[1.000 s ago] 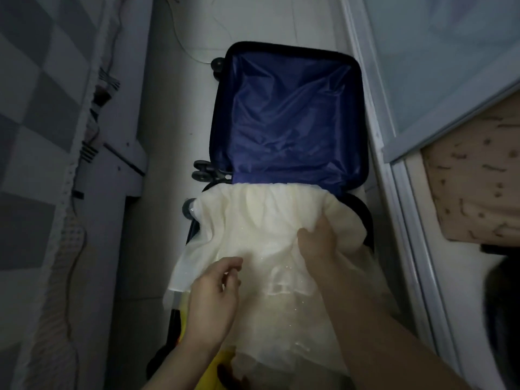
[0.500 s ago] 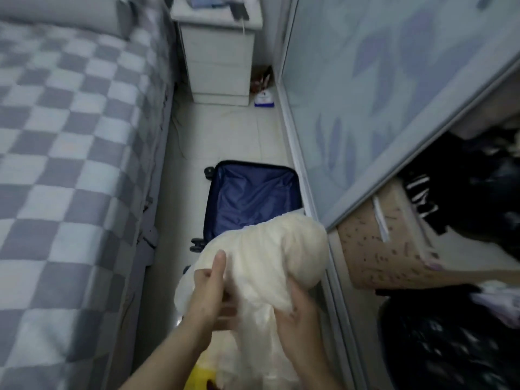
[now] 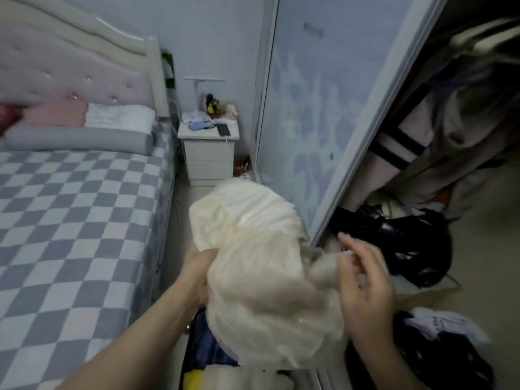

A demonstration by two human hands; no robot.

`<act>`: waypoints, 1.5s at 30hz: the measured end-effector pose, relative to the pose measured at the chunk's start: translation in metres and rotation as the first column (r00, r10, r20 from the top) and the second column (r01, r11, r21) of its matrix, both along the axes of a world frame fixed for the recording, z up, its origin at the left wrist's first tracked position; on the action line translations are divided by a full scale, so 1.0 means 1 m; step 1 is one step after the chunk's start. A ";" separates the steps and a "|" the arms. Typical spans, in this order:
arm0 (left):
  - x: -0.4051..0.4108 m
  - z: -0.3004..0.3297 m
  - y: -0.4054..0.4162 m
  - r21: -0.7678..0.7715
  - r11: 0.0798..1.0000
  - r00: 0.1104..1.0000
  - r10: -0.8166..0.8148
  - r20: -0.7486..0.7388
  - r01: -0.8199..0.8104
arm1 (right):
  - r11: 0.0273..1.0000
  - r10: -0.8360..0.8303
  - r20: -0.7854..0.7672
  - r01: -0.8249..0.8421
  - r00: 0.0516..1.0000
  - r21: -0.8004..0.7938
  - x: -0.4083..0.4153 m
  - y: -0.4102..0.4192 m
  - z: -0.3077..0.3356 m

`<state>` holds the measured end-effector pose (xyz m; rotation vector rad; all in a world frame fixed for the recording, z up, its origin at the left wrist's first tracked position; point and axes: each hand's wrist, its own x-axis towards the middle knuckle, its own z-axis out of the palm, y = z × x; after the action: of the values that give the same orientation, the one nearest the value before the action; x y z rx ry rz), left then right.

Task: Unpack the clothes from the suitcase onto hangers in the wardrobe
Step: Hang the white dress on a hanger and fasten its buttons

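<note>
Bedding comes first on my left: the bed (image 3: 70, 209) with its grey and white checked cover, a tufted pale headboard (image 3: 73, 71) and stacked pillows (image 3: 84, 128), none of which showed a second ago, when my view pointed straight down into the open suitcase. Half a second ago the case's blue lining was still plain below the hands; now I see only a sliver of the suitcase (image 3: 202, 350) at the bottom edge, dark blue with something yellow in it, and the view has tilted up toward the room.

Left hand (image 3: 201, 266) grips the cream garment (image 3: 261, 266) from underneath, fingers curled into the fabric, mostly hidden by it. The garment has been lifted clear of the case and is bunched up between both hands, above the suitcase and just in front of the wardrobe opening. Its cloth is soft, gauzy and crinkled, with a few small glints on it.

Beyond it stands a white nightstand (image 3: 209, 153) with two drawers, its top cluttered with small items and a dark phone.

Right hand (image 3: 363, 294) is blurred; its fingers are loosely curved against the sheer edge of the garment, and I cannot tell whether they pinch it or merely touch it.

Further right, the wardrobe door (image 3: 318, 114) is a pale sliding panel with a faint leaf pattern. Inside the wardrobe (image 3: 450, 136) hang beige clothes, one with dark stripes, above a glossy black bag (image 3: 408, 243).
</note>
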<state>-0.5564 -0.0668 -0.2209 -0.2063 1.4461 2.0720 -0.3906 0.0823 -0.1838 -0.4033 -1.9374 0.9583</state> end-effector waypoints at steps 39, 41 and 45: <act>0.020 0.151 0.041 -0.090 0.956 0.949 -0.288 -0.126 0.279 | 0.860 0.381 0.269 -0.232 0.884 -0.454 0.000 0.000 0.117; 0.020 0.154 0.042 -0.093 0.949 0.940 -0.312 -0.139 0.302 | 0.904 0.284 0.290 -0.154 0.914 -0.400 -0.006 0.005 0.114; 0.020 0.159 0.042 -0.290 0.950 0.864 -0.242 -0.442 0.118 | 0.749 0.225 0.033 -0.151 0.974 -0.645 -0.016 0.015 0.135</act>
<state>-0.5360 -0.0248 -0.0620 0.3572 1.9400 1.8502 -0.4064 0.0972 -0.0485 -0.6646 -1.7159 1.7799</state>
